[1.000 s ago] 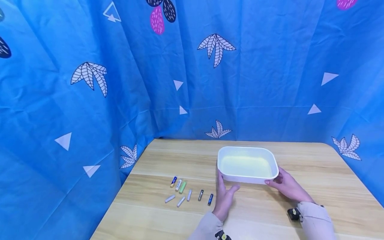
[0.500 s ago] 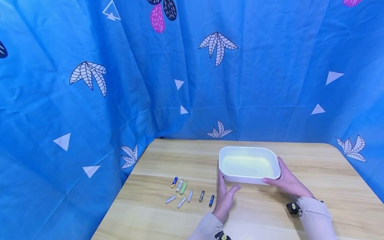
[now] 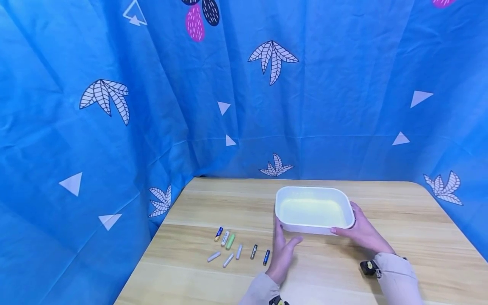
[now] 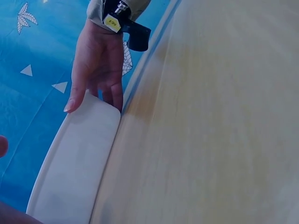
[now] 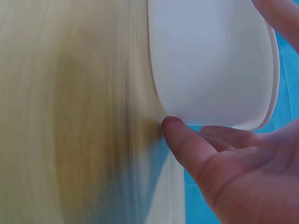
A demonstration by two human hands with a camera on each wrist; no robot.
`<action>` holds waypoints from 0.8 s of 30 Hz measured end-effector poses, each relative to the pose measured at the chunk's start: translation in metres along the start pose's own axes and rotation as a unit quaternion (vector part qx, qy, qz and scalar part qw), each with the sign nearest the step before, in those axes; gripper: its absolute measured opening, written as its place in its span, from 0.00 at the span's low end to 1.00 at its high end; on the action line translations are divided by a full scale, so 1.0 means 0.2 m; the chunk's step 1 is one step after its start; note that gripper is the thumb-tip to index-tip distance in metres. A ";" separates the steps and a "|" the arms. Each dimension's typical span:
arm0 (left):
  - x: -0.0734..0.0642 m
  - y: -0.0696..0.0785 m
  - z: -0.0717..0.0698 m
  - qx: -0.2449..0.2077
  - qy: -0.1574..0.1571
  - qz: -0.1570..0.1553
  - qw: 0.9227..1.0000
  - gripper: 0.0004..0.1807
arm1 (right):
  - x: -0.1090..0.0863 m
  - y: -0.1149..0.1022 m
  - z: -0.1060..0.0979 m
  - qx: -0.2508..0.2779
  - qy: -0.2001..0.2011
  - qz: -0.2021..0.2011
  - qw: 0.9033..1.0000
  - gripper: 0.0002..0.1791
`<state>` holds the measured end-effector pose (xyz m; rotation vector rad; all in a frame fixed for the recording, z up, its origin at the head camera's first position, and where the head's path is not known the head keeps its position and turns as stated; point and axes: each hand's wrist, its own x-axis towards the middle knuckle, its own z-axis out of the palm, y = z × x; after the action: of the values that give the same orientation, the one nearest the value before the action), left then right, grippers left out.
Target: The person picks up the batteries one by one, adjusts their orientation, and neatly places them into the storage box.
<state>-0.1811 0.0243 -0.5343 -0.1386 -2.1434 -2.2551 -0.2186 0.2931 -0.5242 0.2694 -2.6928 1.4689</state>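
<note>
Box (image 3: 306, 229) is mouth up, about midway between the table's left and right edges, nearer the far edge. Can't tell for sure whether its base is on the table (image 3: 213, 203) or just off it.

Right hand (image 3: 364, 233) grips the right end: thumb on the front wall, fingers round the end. Left hand (image 3: 281, 256) isn't clamped: fingers fairly straight along the left end, thumb stuck out wide of the front wall.

Toward the table's left edge: blue-gold cell (image 3: 218, 234), white cell (image 3: 225, 238), green cell (image 3: 230, 242) in a row; three pale sticks (image 3: 228, 260) just nearer. Black cell (image 3: 253, 251) and blue cell (image 3: 266, 257) lie between those and the left hand. All outside the box, no hand on them.

My read: step in hand is two-handed positioning of the box. A shift would call for left thumb in on the wall, both ends level. A release would call for base flat first, then right thumb off. Risk: sliding it left and nearer could hit the blue cell.
</note>
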 end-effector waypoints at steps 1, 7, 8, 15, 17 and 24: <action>0.00 0.00 0.00 0.001 -0.001 -0.003 1.000 0.58 | 0.00 0.00 0.00 0.003 -0.002 0.008 1.000 0.67; 0.00 0.00 -0.01 0.006 -0.007 -0.024 1.000 0.57 | 0.00 -0.01 0.00 -0.003 -0.005 0.017 1.000 0.68; 0.00 0.00 -0.01 0.005 -0.008 -0.028 1.000 0.56 | 0.00 -0.01 -0.01 -0.006 -0.005 0.016 1.000 0.68; 0.00 -0.01 -0.02 -0.002 -0.012 -0.025 1.000 0.56 | -0.01 -0.02 -0.01 -0.015 -0.010 0.024 1.000 0.67; 0.00 -0.01 -0.03 -0.001 -0.015 -0.023 1.000 0.56 | -0.02 -0.02 -0.01 -0.014 -0.012 0.025 1.000 0.67; 0.01 0.00 -0.03 -0.001 -0.019 -0.012 1.000 0.55 | -0.02 -0.02 -0.02 -0.024 -0.013 0.021 0.999 0.67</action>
<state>-0.1824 0.0174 -0.5344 -0.1576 -2.1736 -2.2848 -0.2144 0.2950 -0.5198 0.2336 -2.7659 1.4190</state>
